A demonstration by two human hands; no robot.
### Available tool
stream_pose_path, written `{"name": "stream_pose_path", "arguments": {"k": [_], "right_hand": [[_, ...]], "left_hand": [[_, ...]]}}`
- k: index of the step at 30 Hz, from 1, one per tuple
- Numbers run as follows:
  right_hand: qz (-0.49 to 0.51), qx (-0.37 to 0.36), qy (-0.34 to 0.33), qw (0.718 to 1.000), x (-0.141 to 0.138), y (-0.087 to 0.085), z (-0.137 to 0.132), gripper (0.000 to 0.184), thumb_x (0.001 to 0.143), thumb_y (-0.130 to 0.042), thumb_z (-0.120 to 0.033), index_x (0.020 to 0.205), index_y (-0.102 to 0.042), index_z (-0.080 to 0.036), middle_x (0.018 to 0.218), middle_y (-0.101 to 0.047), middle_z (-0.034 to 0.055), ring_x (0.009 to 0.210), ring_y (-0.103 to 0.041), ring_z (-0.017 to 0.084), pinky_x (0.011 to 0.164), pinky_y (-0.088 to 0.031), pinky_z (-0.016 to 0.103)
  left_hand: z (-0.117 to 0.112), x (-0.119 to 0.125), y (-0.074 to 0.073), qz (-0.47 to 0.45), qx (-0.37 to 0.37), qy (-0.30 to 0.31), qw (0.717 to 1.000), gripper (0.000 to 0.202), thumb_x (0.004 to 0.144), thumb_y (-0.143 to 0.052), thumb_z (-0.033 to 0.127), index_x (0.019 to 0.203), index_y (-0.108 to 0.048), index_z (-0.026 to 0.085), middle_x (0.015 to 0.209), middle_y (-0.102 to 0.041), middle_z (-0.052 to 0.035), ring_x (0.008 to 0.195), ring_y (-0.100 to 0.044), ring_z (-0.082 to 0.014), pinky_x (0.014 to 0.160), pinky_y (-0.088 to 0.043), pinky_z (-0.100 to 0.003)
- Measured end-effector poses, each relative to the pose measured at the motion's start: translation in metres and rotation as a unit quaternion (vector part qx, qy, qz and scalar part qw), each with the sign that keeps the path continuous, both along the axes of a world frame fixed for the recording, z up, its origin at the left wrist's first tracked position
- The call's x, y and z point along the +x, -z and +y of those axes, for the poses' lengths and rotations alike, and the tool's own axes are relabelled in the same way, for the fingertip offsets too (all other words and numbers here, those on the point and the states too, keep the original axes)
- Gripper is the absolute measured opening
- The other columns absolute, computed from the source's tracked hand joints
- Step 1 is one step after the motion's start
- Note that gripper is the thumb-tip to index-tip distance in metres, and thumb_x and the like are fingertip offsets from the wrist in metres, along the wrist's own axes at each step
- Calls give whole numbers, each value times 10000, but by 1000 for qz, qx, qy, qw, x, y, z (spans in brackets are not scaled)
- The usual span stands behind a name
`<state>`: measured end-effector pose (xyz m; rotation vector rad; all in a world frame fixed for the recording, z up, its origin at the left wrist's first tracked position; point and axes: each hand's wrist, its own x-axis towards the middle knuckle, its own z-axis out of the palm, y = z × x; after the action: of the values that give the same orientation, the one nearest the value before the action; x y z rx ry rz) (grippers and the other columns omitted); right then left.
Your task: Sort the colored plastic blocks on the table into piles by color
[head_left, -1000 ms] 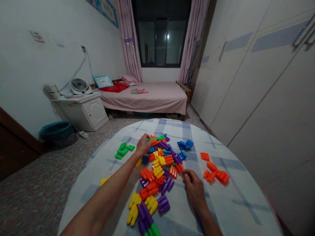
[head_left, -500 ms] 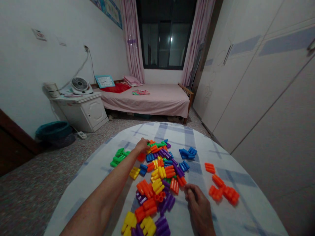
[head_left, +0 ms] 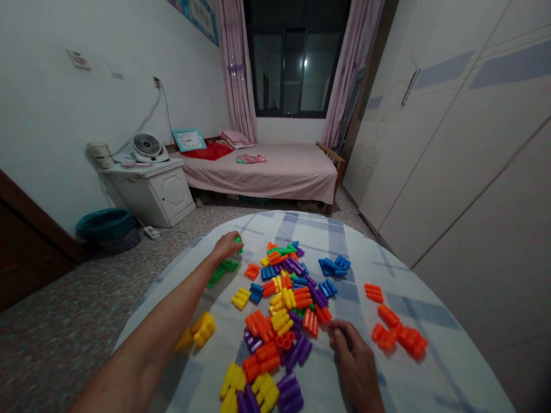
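Note:
At the far left of the table, my left hand (head_left: 227, 245) is closed on a green toy block (head_left: 239, 244) made of joined tubes. Just below it lie more green blocks (head_left: 221, 272), partly behind my forearm. My right hand (head_left: 353, 358) rests on the table with curled fingers, its fingertips beside an orange block (head_left: 322, 314) at the edge of the pile. Whether anything is inside those fingers is hidden. Between the hands spreads a mixed pile of orange, yellow (head_left: 282, 322), purple (head_left: 294, 351), blue and green blocks.
Sorted groups lie around the pile: blue blocks (head_left: 334, 266) behind, orange blocks (head_left: 400, 335) at right, yellow blocks (head_left: 203, 329) beside my left forearm. A checked cloth covers the rounded table (head_left: 447, 367). Beyond are a bed (head_left: 267, 175), a cabinet (head_left: 172, 198) and a wardrobe (head_left: 473, 189).
My left hand has moved left from the far end of the pile, carrying a green block to the green group. My right hand stays in place. The view has shifted slightly.

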<state>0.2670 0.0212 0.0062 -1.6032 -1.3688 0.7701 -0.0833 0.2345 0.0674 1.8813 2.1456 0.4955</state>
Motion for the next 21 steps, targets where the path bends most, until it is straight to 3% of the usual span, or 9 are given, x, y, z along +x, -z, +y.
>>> {"name": "stream_pose_path", "arguments": {"k": [4,8,12,16,21], "right_hand": [[0,-3,3,1000,0,2,0,349,826,-439,-471,906,-631,-192,786,-660,27,678,-606,165,613,-457,249],[3,2,11,1000,-1,3,0,331,823,-447,-460,883,-637,-196,773,-662,25,666,-605,164,605,-454,245],[4,11,7,1000,-2,2,0,322,825,-454,-454,875,-641,-197,780,-664,26,669,-603,160,614,-456,243],[-4,7,13,1000,-2,-1,0,329,819,-457,-460,869,-642,-193,710,-644,17,629,-586,159,586,-444,243],[1,3,7,1000,-3,-1,0,330,834,-433,-450,883,-633,-191,728,-646,21,644,-588,162,592,-442,245]], "left_hand": [[-9,-32,3,44,-16,-22,999,273,678,-580,175,941,-652,182,942,-683,-84,913,-623,-235,786,-476,-306],[-19,-32,11,66,-21,-30,997,296,688,-585,203,973,-666,182,1010,-671,-108,980,-608,-261,832,-471,-322],[-20,-4,6,66,32,-22,997,387,788,-506,234,1159,-600,178,1227,-577,-126,1171,-500,-278,959,-412,-375],[-8,42,0,23,34,85,996,348,845,-469,254,1149,-622,184,1148,-625,-70,1046,-580,-178,916,-440,-257],[5,88,7,-16,5,180,984,375,773,-572,218,1139,-645,177,1186,-608,-65,1098,-563,-180,952,-420,-239]]}}
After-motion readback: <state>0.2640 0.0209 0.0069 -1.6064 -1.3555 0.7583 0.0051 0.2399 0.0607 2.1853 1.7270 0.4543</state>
